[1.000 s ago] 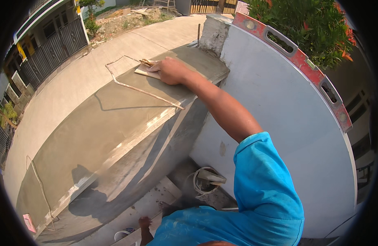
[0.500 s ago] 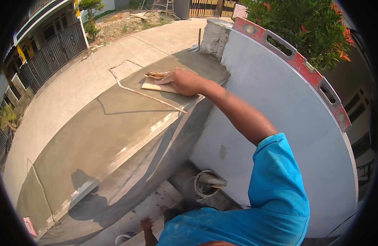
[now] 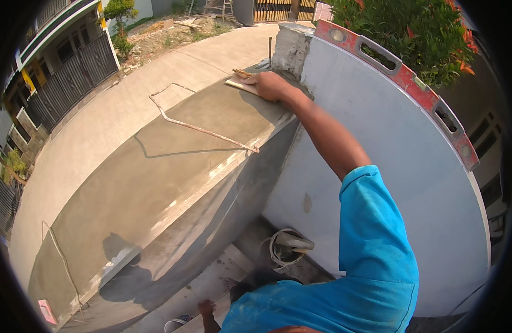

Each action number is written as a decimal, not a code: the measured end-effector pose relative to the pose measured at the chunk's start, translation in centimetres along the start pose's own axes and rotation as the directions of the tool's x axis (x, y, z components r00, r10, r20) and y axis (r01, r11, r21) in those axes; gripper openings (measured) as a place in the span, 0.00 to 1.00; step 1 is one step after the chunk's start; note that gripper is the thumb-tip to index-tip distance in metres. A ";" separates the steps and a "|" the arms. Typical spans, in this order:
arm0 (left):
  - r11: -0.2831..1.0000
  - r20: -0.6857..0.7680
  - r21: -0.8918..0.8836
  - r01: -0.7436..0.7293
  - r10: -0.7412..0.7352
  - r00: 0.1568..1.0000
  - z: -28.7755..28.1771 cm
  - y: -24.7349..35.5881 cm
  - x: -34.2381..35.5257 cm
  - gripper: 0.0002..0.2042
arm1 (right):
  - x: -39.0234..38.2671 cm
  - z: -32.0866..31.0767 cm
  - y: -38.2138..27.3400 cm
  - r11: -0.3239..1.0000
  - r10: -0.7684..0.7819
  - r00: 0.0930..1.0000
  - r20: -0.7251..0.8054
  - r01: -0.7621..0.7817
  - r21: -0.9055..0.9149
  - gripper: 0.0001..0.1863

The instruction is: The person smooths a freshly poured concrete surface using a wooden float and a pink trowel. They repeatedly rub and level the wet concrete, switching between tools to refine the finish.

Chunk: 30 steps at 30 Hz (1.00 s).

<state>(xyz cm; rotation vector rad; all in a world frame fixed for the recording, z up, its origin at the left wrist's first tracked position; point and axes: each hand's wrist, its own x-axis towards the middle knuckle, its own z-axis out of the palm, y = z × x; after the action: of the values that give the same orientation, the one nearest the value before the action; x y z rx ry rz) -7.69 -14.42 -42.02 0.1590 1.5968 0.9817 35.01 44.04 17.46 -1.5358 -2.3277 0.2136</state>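
My right hand [image 3: 271, 86] is closed around a hand float [image 3: 240, 85], a flat pale board with a brownish grip. The float lies against the smooth grey plaster on top of the low wall [image 3: 120, 191], near its far right end, by the rough pillar [image 3: 292, 51]. Closer to me, a bent, plaster-splashed metal rod clamp [image 3: 203, 130] straddles the wall top. Hanging low at the lower edge is my left hand [image 3: 207, 307], small and shaded; whether it holds anything cannot be made out.
A red spirit level [image 3: 425, 100] rests along the white side wall [image 3: 389, 166]. Below stands a bucket [image 3: 275, 260] with tools in it. Toward the left end are another thin rod clamp [image 3: 60, 255] and a pink block [image 3: 47, 312]. Beyond runs a concrete road [image 3: 197, 58].
My right hand has slid the float away from me and to the right along the wall top, toward the pillar. The rod clamps have stayed in place; the view has shifted slightly.
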 end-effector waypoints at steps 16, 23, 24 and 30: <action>0.939 -0.015 0.320 -0.128 0.140 0.990 4.7 3.3 -0.7 0.10 | 1.3 3.7 -4.9 0.985 -0.131 0.991 -0.022 0.127 -0.112 0.25; 0.876 -0.058 0.481 -0.028 0.064 0.996 4.1 3.5 -2.5 0.12 | -0.3 3.4 -6.8 0.979 -0.196 0.980 0.043 0.198 -0.052 0.27; 0.869 -0.051 0.492 -0.049 0.085 0.995 4.4 4.0 -2.4 0.12 | 0.6 2.3 -4.0 0.999 -0.041 0.999 0.021 0.042 -0.034 0.28; 0.967 -0.113 0.188 -0.174 0.197 0.974 4.0 3.8 -3.4 0.11 | -4.5 1.4 1.2 0.984 0.006 0.997 -0.072 -0.019 -0.177 0.28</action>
<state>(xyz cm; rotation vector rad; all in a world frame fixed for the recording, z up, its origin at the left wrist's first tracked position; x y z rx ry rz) -4.71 -12.00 -36.80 0.3799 1.8151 1.0098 37.14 40.45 14.92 -1.6125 -2.3343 -0.0469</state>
